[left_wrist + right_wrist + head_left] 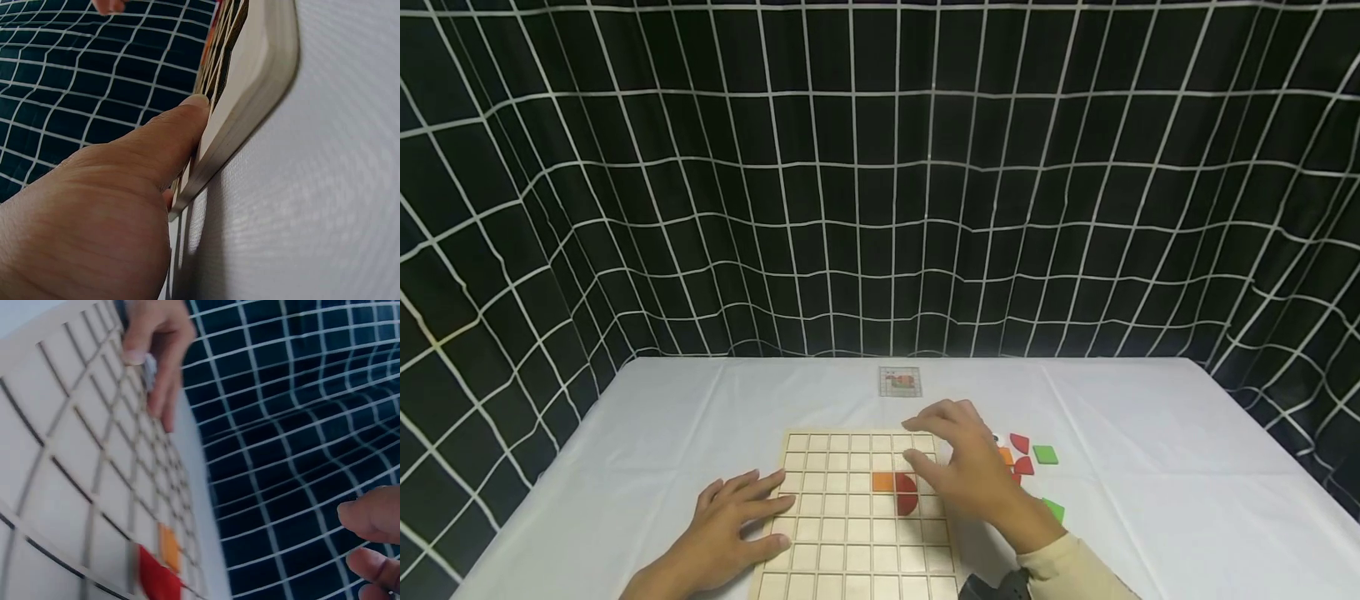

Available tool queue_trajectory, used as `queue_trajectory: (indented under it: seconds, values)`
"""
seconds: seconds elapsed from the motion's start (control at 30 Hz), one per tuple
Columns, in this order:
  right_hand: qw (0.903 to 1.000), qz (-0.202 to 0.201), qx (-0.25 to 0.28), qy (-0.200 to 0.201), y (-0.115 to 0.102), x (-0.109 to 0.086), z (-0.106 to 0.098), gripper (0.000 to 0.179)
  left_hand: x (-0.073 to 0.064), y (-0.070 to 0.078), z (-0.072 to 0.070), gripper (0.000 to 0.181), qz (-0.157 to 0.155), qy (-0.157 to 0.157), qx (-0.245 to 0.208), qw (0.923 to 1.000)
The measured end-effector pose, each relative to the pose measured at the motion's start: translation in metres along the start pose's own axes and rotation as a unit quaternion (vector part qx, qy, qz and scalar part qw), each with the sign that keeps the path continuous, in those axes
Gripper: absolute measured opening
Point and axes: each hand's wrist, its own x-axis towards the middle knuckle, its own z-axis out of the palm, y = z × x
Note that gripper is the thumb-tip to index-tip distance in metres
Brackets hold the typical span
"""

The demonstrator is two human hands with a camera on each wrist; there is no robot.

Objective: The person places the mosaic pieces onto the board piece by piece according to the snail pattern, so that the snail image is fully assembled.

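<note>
A pale wooden board (820, 533) with a raised grid lies on the table. My left hand (722, 527) rests with spread fingers on its left edge; the left wrist view shows the thumb (169, 134) on the rim. Inside the grid sit an orange square tile (883, 482) and, to its right, red rounded pieces (907, 494) that form a half disc. Over the board's right side hovers my right hand (973, 471), its thumb and fingers apart around bare air. In the right wrist view its fingertips (369, 515) hold nothing.
Right of the board, partly behind the right hand, lie loose red pieces (1019, 442), an orange piece (1006, 456), green tiles (1045, 454) and a white piece with a dark dot (997, 439). A small picture card (900, 382) lies beyond the board. Black white-gridded cloth (880, 208) surrounds the table.
</note>
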Motion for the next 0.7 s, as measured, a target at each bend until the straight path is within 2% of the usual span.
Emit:
queue_trajectory:
  seconds: [0.1,0.2,0.47,0.7]
  values:
    - [0.9987,-0.042,-0.01,0.028,-0.002,0.002,-0.014,0.031,0.0,0.0,-0.001,0.055,0.001,-0.002,0.0,1.0]
    - [0.9973,-0.058,-0.016,0.043,-0.004,0.003,-0.029,0.033,0.001,0.001,-0.001,0.056,0.001,-0.003,0.0,1.0]
    - [0.9958,-0.063,-0.014,0.064,-0.003,0.002,-0.059,0.028,0.001,0.0,-0.001,0.056,-0.004,-0.002,0.004,1.0]
    - [0.996,-0.047,-0.013,0.074,0.012,-0.005,-0.077,0.033,0.0,-0.002,-0.001,0.056,-0.004,-0.003,0.002,1.0]
